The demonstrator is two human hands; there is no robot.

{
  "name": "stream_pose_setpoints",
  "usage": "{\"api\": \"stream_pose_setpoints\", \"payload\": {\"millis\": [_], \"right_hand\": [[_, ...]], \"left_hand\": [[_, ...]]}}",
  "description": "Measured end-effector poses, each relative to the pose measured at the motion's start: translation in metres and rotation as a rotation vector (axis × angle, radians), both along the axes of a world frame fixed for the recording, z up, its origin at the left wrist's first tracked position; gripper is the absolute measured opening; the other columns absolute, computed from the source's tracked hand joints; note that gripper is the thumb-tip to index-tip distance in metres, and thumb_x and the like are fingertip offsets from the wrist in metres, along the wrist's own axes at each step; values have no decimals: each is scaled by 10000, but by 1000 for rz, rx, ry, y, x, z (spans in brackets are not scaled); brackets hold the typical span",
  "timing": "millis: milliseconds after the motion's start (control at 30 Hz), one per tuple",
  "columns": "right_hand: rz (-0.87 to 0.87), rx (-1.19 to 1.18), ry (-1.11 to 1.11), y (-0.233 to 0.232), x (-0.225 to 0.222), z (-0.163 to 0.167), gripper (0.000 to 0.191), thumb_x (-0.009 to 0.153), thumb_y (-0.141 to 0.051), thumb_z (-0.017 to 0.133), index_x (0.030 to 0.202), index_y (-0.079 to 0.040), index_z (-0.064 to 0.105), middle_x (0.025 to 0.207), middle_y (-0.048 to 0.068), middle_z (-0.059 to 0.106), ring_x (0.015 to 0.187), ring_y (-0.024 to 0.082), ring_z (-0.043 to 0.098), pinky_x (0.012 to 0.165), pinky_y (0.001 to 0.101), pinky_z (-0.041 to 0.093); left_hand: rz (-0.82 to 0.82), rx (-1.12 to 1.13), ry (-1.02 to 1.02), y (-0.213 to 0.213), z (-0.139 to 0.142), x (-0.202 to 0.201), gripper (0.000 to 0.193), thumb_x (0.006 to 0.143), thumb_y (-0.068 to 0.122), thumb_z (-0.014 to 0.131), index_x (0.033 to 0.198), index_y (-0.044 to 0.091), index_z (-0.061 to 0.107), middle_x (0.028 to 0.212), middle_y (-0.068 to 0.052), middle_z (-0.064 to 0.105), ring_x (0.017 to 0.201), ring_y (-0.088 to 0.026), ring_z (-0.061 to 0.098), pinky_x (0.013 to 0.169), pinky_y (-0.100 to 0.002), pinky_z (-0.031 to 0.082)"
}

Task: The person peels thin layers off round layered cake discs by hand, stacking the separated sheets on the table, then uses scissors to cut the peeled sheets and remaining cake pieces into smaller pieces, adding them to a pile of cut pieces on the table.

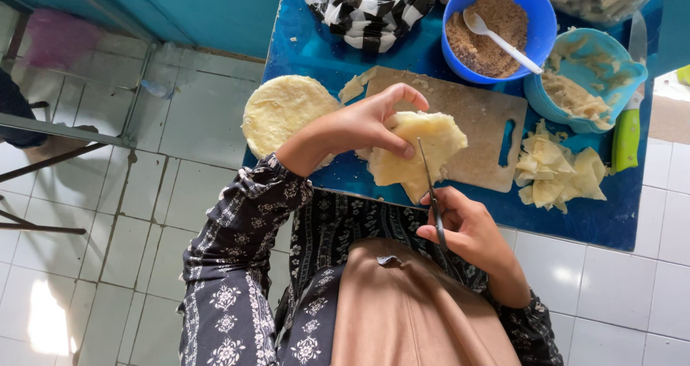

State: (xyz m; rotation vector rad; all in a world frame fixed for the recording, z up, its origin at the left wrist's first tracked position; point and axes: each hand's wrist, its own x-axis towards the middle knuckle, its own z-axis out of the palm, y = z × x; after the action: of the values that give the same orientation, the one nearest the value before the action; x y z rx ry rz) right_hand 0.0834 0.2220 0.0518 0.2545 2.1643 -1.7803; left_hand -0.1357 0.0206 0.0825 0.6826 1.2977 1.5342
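Head view: pale, floppy dough sheet [417, 154], edges ragged

Two hands are in view: one left hand [359, 125] and one right hand [467, 229]. One pair of scissors [430, 186] is present. One dough sheet [420, 154] is held. One stack of round sheets [284, 111] lies on one blue table [589, 219]. One wooden cutting board [474, 132] is present. Two blue bowls: one dark bowl [539, 28] containing one white spoon [499, 39], one lighter bowl [625, 71]. One pile of folded pieces [560, 175]. One green-handled knife [627, 132]. One striped bag [370, 7].
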Motion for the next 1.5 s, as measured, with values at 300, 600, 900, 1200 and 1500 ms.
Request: {"api": "stream_pose_setpoints", "payload": {"millis": [300,600,900,1200,1500], "right_hand": [[-97,253,229,-17,3,-4,308,810,-148,856,1013,-11,669,664,-52,572,599,-8,472,507,187,391],[-115,233,103,-30,-2,11,376,733,-160,880,1018,-16,683,654,-58,557,569,13,421,470,216,345],[-102,305,236,-26,-3,11,312,788,-165,883,994,-15,703,588,-29,502,549,20,400,480,217,319],[-18,71,140,-16,-8,6,396,733,-167,885,1028,-12,671,672,-71,577,548,-17,409,449,183,299],[-4,-120,125,-1,-5,-10,327,789,-133,877,1016,7,688,754,-61,602,626,-19,500,512,164,371]], "left_hand": [[144,-168,222,-5,2,-1,758,708,86,868,1348,64,462,964,-78,734,890,-118,673,769,-257,534],[107,-98,223,-2,-8,4,870,683,59,883,1423,47,424,1028,-92,733,946,-117,677,818,-267,551],[67,-53,197,1,-6,4,1092,701,38,877,1599,55,257,1106,-106,725,972,-123,688,829,-275,578],[-14,-139,272,-1,7,13,1140,704,19,876,1635,131,227,1036,-116,724,878,-138,672,748,-288,564],[-166,171,119,-2,8,5,860,746,-43,826,1501,99,441,1288,-60,658,1091,-114,680,943,-298,588]]}}
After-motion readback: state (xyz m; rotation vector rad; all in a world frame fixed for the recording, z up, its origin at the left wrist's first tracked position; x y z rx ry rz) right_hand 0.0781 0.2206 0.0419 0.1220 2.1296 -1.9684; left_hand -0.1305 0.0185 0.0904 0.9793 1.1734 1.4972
